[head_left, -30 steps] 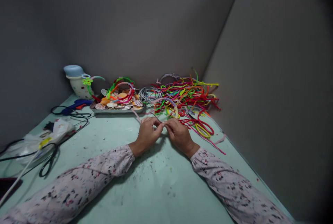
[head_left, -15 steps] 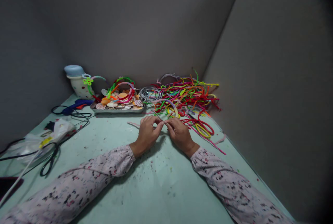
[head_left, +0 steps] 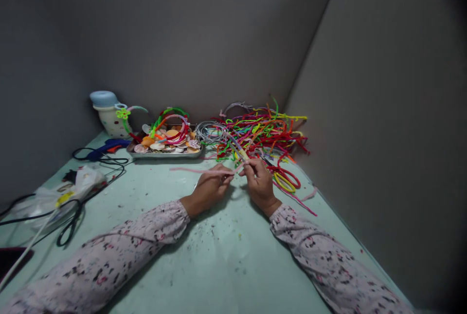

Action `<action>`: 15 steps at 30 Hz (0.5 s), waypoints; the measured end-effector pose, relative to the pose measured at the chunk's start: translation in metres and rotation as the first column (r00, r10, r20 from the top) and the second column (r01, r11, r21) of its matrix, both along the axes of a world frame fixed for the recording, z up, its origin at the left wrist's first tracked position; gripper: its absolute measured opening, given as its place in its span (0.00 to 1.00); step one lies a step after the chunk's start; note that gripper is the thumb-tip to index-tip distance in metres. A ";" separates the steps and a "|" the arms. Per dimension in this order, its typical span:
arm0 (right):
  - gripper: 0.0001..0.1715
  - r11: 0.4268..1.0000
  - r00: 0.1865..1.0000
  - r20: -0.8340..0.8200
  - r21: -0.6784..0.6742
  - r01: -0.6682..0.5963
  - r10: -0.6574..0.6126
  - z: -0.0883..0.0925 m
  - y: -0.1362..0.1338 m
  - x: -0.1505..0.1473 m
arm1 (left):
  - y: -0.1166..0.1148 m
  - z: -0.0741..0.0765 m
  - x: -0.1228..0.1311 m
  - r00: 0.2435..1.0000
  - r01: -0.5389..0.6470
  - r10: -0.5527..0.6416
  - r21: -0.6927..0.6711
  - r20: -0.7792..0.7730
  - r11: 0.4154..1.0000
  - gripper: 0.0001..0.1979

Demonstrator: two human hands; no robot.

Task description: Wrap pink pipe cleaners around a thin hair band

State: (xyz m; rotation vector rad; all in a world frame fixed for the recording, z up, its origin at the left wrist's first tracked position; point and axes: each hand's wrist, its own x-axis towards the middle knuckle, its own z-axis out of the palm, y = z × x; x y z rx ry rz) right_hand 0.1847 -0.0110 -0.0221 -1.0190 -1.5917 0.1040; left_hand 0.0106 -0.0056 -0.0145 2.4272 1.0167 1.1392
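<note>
My left hand [head_left: 208,188] rests on the pale green table [head_left: 219,265] and pinches a pink pipe cleaner [head_left: 193,170] that sticks out to the left. My right hand [head_left: 260,183] is closed on a curved hairband [head_left: 236,147] partly wrapped in pink and purple fuzz, which rises from the fingers toward the back. The two hands meet at the point where the pipe cleaner joins the hairband. A heap of coloured pipe cleaners [head_left: 264,134] lies just behind my right hand.
A metal tray [head_left: 164,154] with shells and wrapped hairbands stands at the back, a coil of grey hairbands [head_left: 210,132] beside it. A white jar with a blue lid [head_left: 107,114], a blue glue gun [head_left: 105,148], black scissors [head_left: 67,229] and a plastic bag [head_left: 62,192] lie at the left. Grey walls close in behind and on the right.
My right hand has lifted and turned the hairband upright. The loose end of the pink pipe cleaner has swung out to the left and now lies level.
</note>
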 end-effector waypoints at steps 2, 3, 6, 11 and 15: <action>0.06 1.000 0.999 0.026 0.009 -0.029 0.029 0.000 -0.001 -0.001 | 0.002 0.003 -0.004 0.998 -0.052 0.050 0.050 0.036 0.997 0.08; 0.06 0.999 0.999 0.037 0.007 -0.039 0.039 0.000 -0.001 -0.001 | 0.002 0.005 -0.005 0.998 -0.054 0.051 0.067 0.043 0.996 0.07; 0.06 0.998 0.996 0.061 -0.032 -0.056 0.057 -0.002 0.001 -0.001 | 0.001 0.009 -0.008 0.998 -0.028 0.022 0.113 0.053 0.993 0.06; 0.07 0.994 0.984 0.148 -0.075 -0.086 0.096 -0.004 0.003 -0.001 | 0.001 0.007 -0.007 0.981 -0.138 0.091 0.285 0.171 0.949 0.07; 0.09 0.994 0.968 0.230 -0.050 -0.093 0.103 -0.002 0.002 -0.002 | 0.006 0.002 -0.006 0.977 -0.156 0.106 0.283 0.185 0.946 0.12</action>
